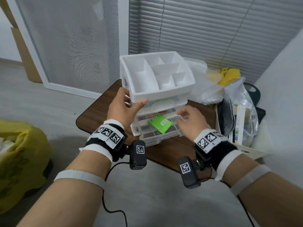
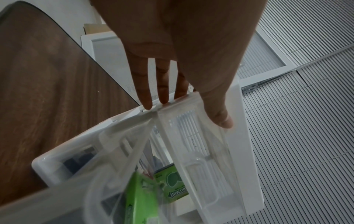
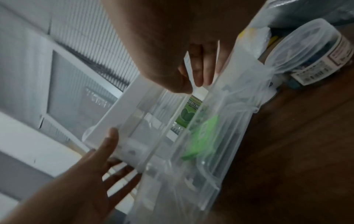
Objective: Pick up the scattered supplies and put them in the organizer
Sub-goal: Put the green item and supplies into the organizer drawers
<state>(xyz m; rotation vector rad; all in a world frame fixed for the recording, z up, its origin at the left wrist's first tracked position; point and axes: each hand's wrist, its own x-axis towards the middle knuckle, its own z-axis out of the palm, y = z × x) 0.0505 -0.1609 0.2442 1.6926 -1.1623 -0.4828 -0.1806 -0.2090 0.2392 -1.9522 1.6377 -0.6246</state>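
Now the person's left hand [image 1: 122, 106] is steadying the white organizer [image 1: 157, 76] on the brown table [image 1: 91, 115], fingers straight against its side. Their right hand [image 1: 190, 119] is pinching a clear drawer [image 1: 157, 138]. Green boxes [image 1: 160, 123] are lying inside the drawers. I think shutting them comes next, with a gentle, straight push.

I see a white organizer [image 1: 157, 89] with clear drawers [image 1: 161, 136] on a dark brown wood-grain table [image 1: 96, 110]. In the lowest drawer lies a bright green pack [image 1: 160, 123] with a small white label. My wrist bands [image 1: 108, 133] carry black-and-white square codes. A yellow bag [image 1: 229, 74] sits at the back right, before grey striped blinds [image 1: 213, 30].
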